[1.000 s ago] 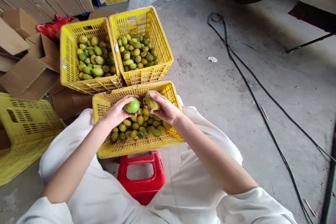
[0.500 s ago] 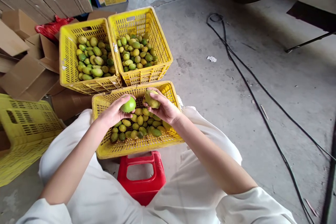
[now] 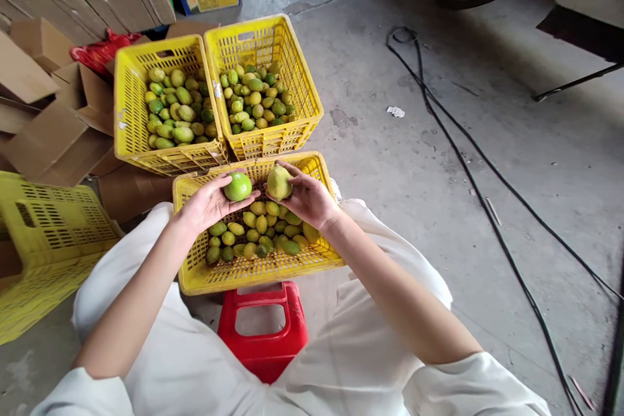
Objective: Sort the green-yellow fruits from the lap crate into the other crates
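- A side crate (image 3: 58,227), cut off by the view's edge, is left of the front crate (image 3: 214,279); loose cardboard boxes (image 3: 53,143) lie beyond it, farther off from the front crate.
- Behind the front crate, to its left, the back-left crate (image 3: 130,110) holds green and yellowish fruit; its place near the knees probably keeps it within easy reach.
- Over the front crate's left part, the left hand (image 3: 209,203) grasps a green fruit (image 3: 238,186): thumb against its side, fingers stretched out beneath, a loose cradle that likely stops it rolling while leaving its top in sight.
- The front crate itself sits between the knees, a layer of fruit (image 3: 251,235) along its near side; being there, it would probably catch anything slipping from either hand.
- Under the front crate's near edge is a red stool (image 3: 263,348); whether it bears the crate I cannot tell.
- Right of the green fruit, above the front crate, the right hand (image 3: 312,200) grasps a yellow-green fruit (image 3: 279,182) with bent fingers, seemingly turning its face up toward the eyes.
- Behind the front crate, the back-right crate (image 3: 309,88) stands against its neighbour, also holding fruit.
- Well right of the front crate, a black cable (image 3: 480,201) crosses the floor.
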`<state>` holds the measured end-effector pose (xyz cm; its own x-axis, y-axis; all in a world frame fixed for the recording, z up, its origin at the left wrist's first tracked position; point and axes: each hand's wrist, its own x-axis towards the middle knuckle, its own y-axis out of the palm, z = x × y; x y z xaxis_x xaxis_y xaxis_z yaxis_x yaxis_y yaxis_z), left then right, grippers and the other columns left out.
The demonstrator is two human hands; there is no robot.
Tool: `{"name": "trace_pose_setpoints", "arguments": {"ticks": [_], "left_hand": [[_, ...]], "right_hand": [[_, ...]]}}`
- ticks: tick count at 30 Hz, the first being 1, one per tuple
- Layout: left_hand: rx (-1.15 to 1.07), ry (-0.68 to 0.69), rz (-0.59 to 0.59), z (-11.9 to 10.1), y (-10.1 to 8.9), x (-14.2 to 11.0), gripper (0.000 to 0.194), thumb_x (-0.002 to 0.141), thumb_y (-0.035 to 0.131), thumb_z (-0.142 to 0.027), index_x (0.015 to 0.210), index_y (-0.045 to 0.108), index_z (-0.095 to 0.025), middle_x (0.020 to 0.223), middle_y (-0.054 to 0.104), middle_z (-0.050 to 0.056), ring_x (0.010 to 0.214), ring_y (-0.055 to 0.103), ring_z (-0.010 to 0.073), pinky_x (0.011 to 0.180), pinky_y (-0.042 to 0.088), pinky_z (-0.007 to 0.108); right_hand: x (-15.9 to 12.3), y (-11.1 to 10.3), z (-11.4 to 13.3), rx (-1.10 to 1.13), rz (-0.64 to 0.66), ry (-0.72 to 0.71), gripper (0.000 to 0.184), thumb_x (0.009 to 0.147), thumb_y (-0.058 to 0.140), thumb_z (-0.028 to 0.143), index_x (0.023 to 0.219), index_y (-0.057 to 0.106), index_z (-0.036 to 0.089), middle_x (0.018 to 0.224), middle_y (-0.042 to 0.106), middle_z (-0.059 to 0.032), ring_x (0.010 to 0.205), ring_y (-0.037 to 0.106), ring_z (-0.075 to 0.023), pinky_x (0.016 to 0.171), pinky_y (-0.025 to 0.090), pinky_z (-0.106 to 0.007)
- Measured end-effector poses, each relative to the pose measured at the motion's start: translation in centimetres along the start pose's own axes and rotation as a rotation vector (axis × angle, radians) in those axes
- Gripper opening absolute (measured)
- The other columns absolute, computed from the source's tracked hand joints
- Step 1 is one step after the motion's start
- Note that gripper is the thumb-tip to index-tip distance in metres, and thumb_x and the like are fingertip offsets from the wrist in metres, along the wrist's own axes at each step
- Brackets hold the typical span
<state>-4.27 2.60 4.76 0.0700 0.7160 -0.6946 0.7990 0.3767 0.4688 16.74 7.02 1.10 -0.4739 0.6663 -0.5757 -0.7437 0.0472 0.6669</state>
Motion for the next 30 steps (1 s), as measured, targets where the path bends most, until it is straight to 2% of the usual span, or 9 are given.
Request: {"name": "trace_pose_setpoints", "arguments": {"ticks": [3, 6, 10, 12, 16, 21, 25, 28, 30], "left_hand": [[0.07, 0.04, 0.042, 0.1, -0.2, 0.0, 0.019, 0.09, 0.064, -0.017, 0.108, 0.069, -0.013, 0.096, 0.076, 0.014, 0.08, 0.078, 0.0238, 0.067, 0.067, 0.031], [0.124, 0.049, 0.077, 0.4, -0.7, 0.1, 0.023, 0.078, 0.079, -0.02, 0.098, 0.069, -0.015, 0.085, 0.072, 0.007, 0.065, 0.074, 0.0205, 0.052, 0.061, 0.026], [0.132, 0.021, 0.006, 0.7, -1.0, 0.0, 0.023, 0.068, 0.078, -0.014, 0.089, 0.066, -0.016, 0.081, 0.07, 0.005, 0.062, 0.072, 0.0187, 0.045, 0.053, 0.02], [0.119, -0.005, -0.087, 0.6, -1.0, 0.0, 0.019, 0.07, 0.073, -0.011, 0.087, 0.066, -0.015, 0.081, 0.071, 0.007, 0.061, 0.072, 0.018, 0.045, 0.051, 0.019], [0.017, -0.078, -0.249, 0.1, -1.1, 0.0, 0.006, 0.08, 0.066, -0.011, 0.086, 0.065, -0.013, 0.077, 0.071, 0.009, 0.058, 0.069, 0.0163, 0.042, 0.045, 0.016], [-0.196, -0.097, -0.261, -0.5, -2.3, -0.5, 0.008, 0.091, 0.057, -0.019, 0.086, 0.06, -0.014, 0.071, 0.066, 0.007, 0.055, 0.066, 0.0155, 0.038, 0.04, 0.015], [-0.305, -0.032, -0.226, -1.3, -3.1, -1.4, 0.005, 0.089, 0.057, -0.02, 0.086, 0.056, -0.017, 0.068, 0.064, 0.005, 0.051, 0.063, 0.0147, 0.035, 0.034, 0.014], [-0.389, 0.052, -0.225, -2.5, -3.6, -2.3, 0.004, 0.089, 0.054, -0.02, 0.085, 0.053, -0.018, 0.066, 0.063, 0.004, 0.049, 0.06, 0.013, 0.034, 0.031, 0.014], [-0.435, 0.109, -0.243, -3.2, -3.9, -2.8, 0.005, 0.089, 0.052, -0.02, 0.084, 0.052, -0.019, 0.065, 0.061, 0.003, 0.048, 0.059, 0.0118, 0.033, 0.031, 0.013]], "right_hand": [[-0.4, 0.2, -0.1, -0.095, 0.03, -0.013, 0.045, 0.075, 0.071, 0.013, 0.117, 0.069, 0.029, 0.097, 0.074, 0.0033, 0.087, 0.068, -0.0144, 0.078, 0.058, -0.025], [-0.8, 0.4, -0.4, -0.112, 0.064, 0.027, 0.046, 0.071, 0.081, 0.018, 0.115, 0.072, 0.027, 0.091, 0.071, 0.0042, 0.078, 0.065, -0.0127, 0.069, 0.055, -0.022], [-0.6, 0.1, -1.3, -0.16, 0.077, 0.097, 0.039, 0.068, 0.081, 0.017, 0.106, 0.073, 0.024, 0.086, 0.067, 0.0042, 0.076, 0.064, -0.012, 0.067, 0.054, -0.02], [-0.2, -0.4, -2.1, -0.203, -0.003, 0.149, 0.034, 0.071, 0.08, 0.02, 0.104, 0.073, 0.023, 0.087, 0.067, 0.0029, 0.078, 0.065, -0.0132, 0.064, 0.053, -0.022], [0.6, -1.9, -4.4, -0.221, -0.3, 0.2, 0.021, 0.074, 0.076, 0.023, 0.094, 0.068, 0.024, 0.087, 0.067, 0.0018, 0.077, 0.063, -0.0142, 0.059, 0.05, -0.022], [1.4, -2.3, -7.2, -0.24, -0.377, 0.286, 0.019, 0.076, 0.073, 0.022, 0.081, 0.054, 0.024, 0.076, 0.061, 0.0021, 0.066, 0.06, -0.0141, 0.052, 0.05, -0.021], [4.6, 1.7, -7.0, -0.249, -0.293, 0.324, 0.021, 0.078, 0.072, 0.018, 0.085, 0.053, 0.025, 0.079, 0.063, -0.0015, 0.067, 0.064, -0.0169, 0.052, 0.057, -0.026], [7.6, 7.2, -4.6, -0.225, -0.203, 0.238, 0.018, 0.085, 0.07, 0.023, 0.1, 0.059, 0.025, 0.098, 0.069, -0.0075, 0.089, 0.072, -0.0213, 0.069, 0.066, -0.031], [8.5, 10.7, -2.6, -0.158, -0.082, 0.103, 0.024, 0.089, 0.064, 0.024, 0.113, 0.06, 0.023, 0.108, 0.071, -0.0094, 0.101, 0.073, -0.0221, 0.081, 0.068, -0.034]]}}
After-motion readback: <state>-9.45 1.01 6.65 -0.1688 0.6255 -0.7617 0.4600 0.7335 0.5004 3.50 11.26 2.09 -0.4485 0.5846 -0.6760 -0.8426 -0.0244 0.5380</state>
